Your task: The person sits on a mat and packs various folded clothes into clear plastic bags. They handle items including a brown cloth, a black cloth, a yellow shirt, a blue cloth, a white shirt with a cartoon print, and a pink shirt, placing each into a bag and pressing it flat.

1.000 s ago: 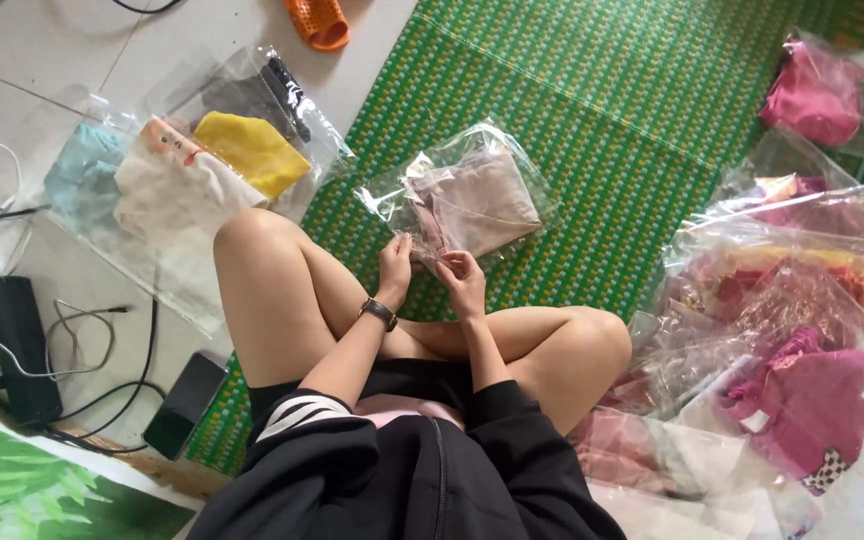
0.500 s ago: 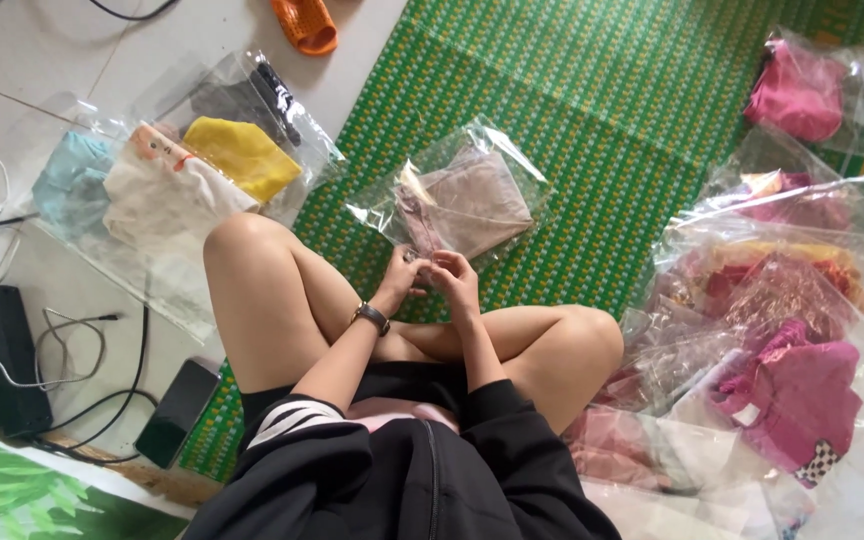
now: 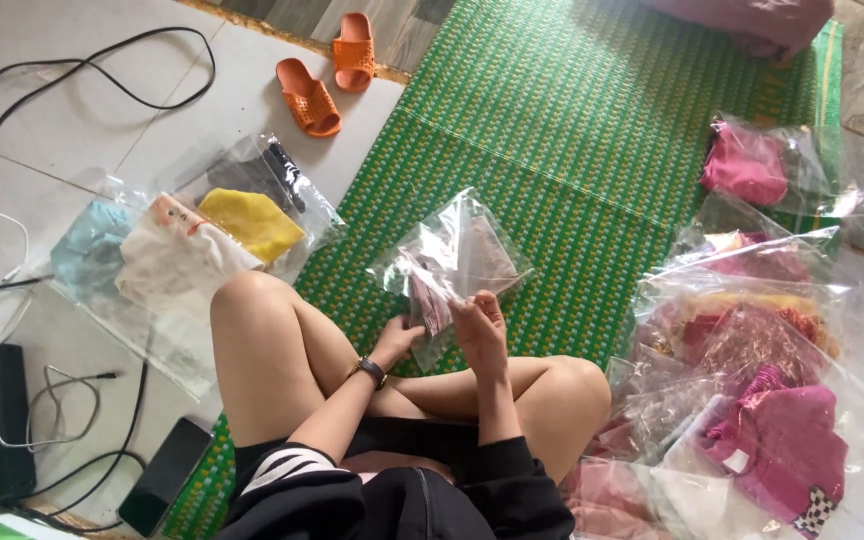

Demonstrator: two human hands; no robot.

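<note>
Both my left hand (image 3: pixel 399 340) and right hand (image 3: pixel 479 330) pinch the lower edge of a clear bag (image 3: pixel 452 265) above the green mat (image 3: pixel 592 150). It looks light, floppy and slippery, best gripped at its edges.

Ahead of my left hand (image 3: pixel 397 340) and right hand (image 3: pixel 479 330), beyond the clear bag (image 3: pixel 457 255) they hold up, the green mat (image 3: pixel 572 130) lies bare right up to its far edge, so I see open room to reach forward. On my left, my raised knee (image 3: pixel 252 320) blocks the way, with a heap of bagged clothes (image 3: pixel 182 250) just past it. On my right, stacked bags of pink garments (image 3: pixel 752 340) crowd the mat's edge.
</note>
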